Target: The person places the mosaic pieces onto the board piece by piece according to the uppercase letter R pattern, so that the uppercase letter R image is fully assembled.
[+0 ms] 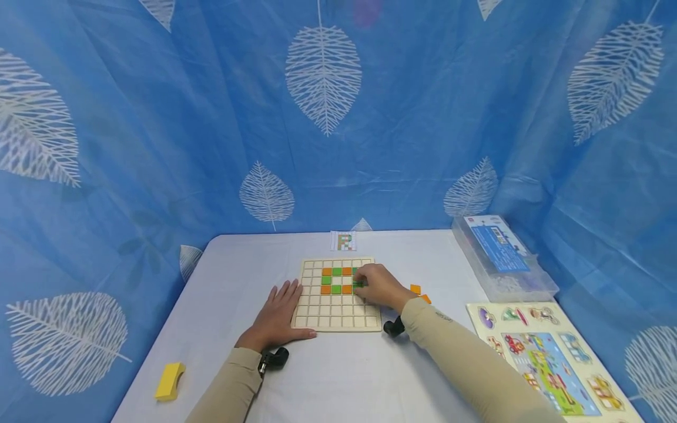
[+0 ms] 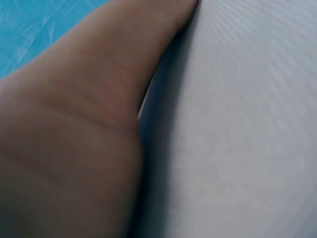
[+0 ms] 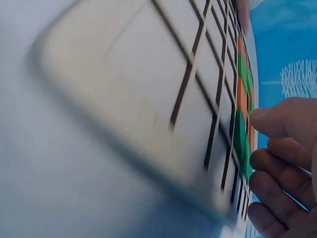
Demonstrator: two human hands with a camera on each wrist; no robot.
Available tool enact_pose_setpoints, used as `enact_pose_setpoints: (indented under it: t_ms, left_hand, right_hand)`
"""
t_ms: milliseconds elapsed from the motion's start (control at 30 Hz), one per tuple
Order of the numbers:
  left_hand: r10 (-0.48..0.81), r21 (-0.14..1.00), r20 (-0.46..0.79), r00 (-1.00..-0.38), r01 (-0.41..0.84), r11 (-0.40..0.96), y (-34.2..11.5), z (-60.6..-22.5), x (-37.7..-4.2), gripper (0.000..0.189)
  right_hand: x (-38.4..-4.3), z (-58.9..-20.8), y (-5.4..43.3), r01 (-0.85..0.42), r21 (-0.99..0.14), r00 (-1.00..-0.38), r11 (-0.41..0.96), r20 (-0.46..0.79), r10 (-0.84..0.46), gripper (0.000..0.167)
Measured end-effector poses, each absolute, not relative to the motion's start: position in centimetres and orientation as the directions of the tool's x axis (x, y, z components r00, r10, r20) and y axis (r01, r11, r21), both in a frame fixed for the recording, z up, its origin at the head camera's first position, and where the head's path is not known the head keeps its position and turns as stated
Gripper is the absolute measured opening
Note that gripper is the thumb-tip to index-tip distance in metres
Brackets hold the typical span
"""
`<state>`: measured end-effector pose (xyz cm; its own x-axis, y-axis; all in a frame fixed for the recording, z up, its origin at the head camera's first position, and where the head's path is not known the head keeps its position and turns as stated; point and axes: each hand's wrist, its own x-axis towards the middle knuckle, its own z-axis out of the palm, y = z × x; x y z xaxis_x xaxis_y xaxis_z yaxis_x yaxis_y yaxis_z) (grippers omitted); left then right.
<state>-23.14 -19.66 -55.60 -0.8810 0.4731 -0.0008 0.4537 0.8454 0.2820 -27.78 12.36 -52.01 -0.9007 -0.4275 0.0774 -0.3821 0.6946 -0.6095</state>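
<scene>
A pale wooden grid board (image 1: 337, 321) lies on the table, with orange tiles (image 1: 325, 289) and green tiles (image 1: 337, 271) set in a ring in its upper part. My left hand (image 1: 277, 311) is spread flat at the board's left edge, thumb by the near corner; in the left wrist view it rests on the white cloth. Over the right side of the ring, my right hand (image 1: 379, 286) has its fingers curled, with thumb and fingertips pinching a green tile (image 1: 358, 284). Up close, the right fingertips (image 3: 257, 158) are right by the green tiles, partly hiding them.
A small pattern card (image 1: 344, 241) lies beyond the board. Loose orange tiles (image 1: 415, 289) sit by my right wrist. To the right are a clear plastic box (image 1: 508, 282) and a picture puzzle board (image 1: 555, 358). A yellow arched block (image 1: 170, 382) stands at front left.
</scene>
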Motion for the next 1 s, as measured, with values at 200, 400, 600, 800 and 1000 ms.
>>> enact_pose_setpoints:
  t_ms: [200, 400, 600, 800, 1000]
  left_hand:
    - [0.468, 0.289, 0.003, -0.884, 0.449, 0.846, -19.7, -55.8, -23.2, 0.131]
    - [0.471, 0.305, 0.007, -0.882, 0.450, 0.839, -19.7, -56.0, -23.2, 0.131]
    - [0.467, 0.296, -0.003, -0.885, 0.445, 0.845, -19.6, -55.7, -23.2, 0.131]
    - [0.469, 0.294, 0.013, -0.883, 0.451, 0.843, -19.7, -55.9, -23.3, 0.131]
    - [0.469, 0.281, 0.003, -0.883, 0.451, 0.847, -19.8, -56.3, -23.4, 0.133]
  right_hand:
    - [-27.7, -52.0, 14.5, -0.336, -0.617, -0.923, 0.711, 0.067, -0.378, 0.023]
    - [-27.4, -51.8, 16.0, -0.310, -0.606, -0.931, 0.732, 0.037, -0.364, 0.023]
    - [-27.2, -51.2, 17.3, -0.305, -0.594, -0.925, 0.744, 0.001, -0.379, 0.025]
    - [-27.0, -51.1, 18.3, -0.271, -0.591, -0.931, 0.760, -0.039, -0.362, 0.027]
    - [-26.7, -51.2, 18.9, -0.271, -0.595, -0.929, 0.757, -0.045, -0.368, 0.028]
